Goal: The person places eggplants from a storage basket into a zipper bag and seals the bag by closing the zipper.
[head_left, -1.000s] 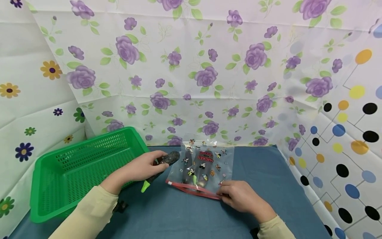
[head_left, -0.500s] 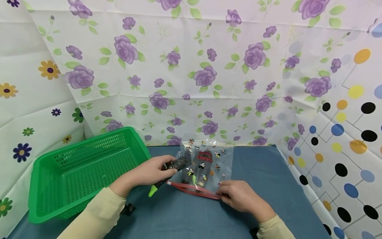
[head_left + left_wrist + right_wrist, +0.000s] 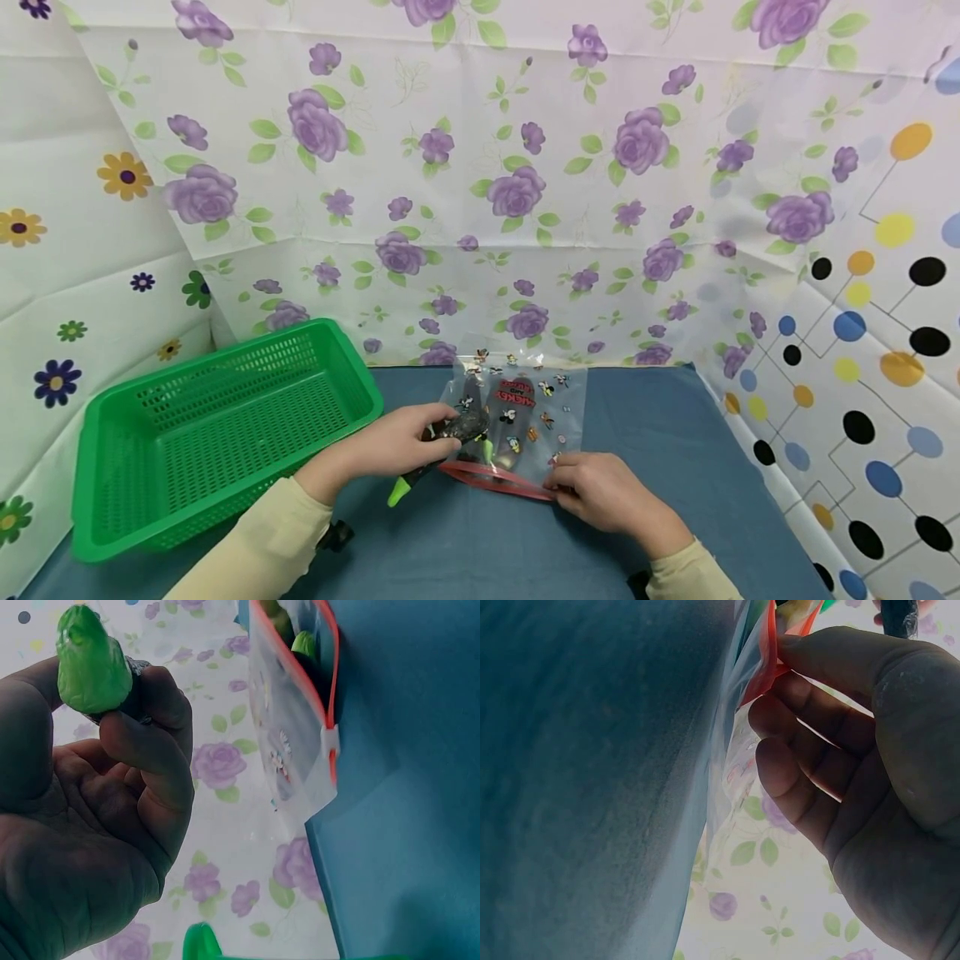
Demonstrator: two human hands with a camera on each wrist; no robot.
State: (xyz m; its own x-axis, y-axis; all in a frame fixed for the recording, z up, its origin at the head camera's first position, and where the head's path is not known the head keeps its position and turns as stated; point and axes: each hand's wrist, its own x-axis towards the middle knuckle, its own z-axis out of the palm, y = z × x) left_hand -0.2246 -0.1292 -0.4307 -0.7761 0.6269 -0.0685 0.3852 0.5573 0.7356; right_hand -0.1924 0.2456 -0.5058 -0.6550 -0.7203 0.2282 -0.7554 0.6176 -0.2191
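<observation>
I took the clear printed bag point(image 3: 555, 417) as my landmark. My left hand point(image 3: 408, 437) was at its left side, fingers curled around a dark, rough, elongated thing point(image 3: 468, 425) with a bright green tip point(image 3: 400, 492). Its long axis ran aslant: the tip pointed away from the bag, leftward and toward the near side, while the dark end overlapped the bag's left part in the head view; I could not tell whether they touched. The relation that counted, I judged, was that axis against the bag's red-edged mouth point(image 3: 538, 492), which gaped on the near side. My right hand point(image 3: 600, 492), farther from the dark thing, pinched the red edge near the bag's right corner.
</observation>
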